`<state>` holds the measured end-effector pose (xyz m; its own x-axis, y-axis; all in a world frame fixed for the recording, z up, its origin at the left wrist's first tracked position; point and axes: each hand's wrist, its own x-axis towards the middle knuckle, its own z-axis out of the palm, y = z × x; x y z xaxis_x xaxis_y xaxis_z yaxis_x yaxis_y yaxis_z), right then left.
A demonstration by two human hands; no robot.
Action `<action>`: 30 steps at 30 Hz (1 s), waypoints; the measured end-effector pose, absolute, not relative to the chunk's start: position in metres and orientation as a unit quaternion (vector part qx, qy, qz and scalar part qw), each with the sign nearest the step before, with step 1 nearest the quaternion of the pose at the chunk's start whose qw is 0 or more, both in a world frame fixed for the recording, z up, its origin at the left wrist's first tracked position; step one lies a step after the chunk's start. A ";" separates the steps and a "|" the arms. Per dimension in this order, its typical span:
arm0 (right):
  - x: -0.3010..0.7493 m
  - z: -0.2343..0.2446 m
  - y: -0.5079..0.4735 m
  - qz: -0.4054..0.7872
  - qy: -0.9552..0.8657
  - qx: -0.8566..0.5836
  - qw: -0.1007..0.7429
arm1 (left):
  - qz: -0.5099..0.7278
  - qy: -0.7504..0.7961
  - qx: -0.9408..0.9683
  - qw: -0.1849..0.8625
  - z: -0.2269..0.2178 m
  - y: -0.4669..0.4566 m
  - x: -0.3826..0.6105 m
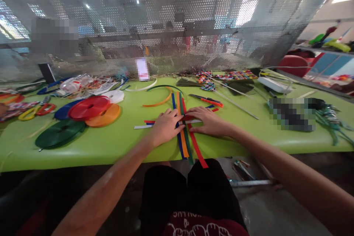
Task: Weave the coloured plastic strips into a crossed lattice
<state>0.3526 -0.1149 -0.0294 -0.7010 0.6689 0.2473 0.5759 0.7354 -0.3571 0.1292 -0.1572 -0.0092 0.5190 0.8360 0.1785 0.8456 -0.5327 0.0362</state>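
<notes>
Several flat coloured strips cross each other on the green tabletop in front of me. A blue strip [180, 145], an orange strip [184, 145], a dark green strip [188, 149] and a red strip [198, 150] run lengthwise towards me. Crosswise under them lie a white strip [142, 127] and narrow red and blue ones. My left hand [165, 127] grips the strips at the crossing from the left, fingers bent and thumb close to the orange strip. From the right, my right hand [207, 121] pinches at the red and white strips; its fingertips partly hide the crossing.
Rolls of strip, including a red roll [89, 107] and a green roll [61, 133], lie left beside scissors [37, 110]. An orange-handled cutter [207, 100] sits just beyond my right hand. A phone [142, 69] leans against the mesh screen [177, 25]. A power strip [274, 84] lies right.
</notes>
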 end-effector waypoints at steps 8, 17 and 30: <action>0.345 -0.032 -0.111 0.074 -0.911 -0.369 0.170 | -0.090 -0.482 -0.871 0.026 -0.011 -0.154 0.127; 0.347 -0.043 -0.109 0.071 -0.907 -0.357 0.212 | -0.095 -0.480 -0.871 0.040 -0.015 -0.153 0.127; 0.347 -0.046 -0.108 0.065 -0.901 -0.349 0.250 | -0.120 -0.489 -0.860 0.084 -0.011 -0.166 0.133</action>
<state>0.3471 -0.1080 -0.0464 -0.6311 0.6615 0.4051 0.5960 0.7478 -0.2926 0.1335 -0.1656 -0.0106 0.4923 0.8214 0.2880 0.8616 -0.5068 -0.0271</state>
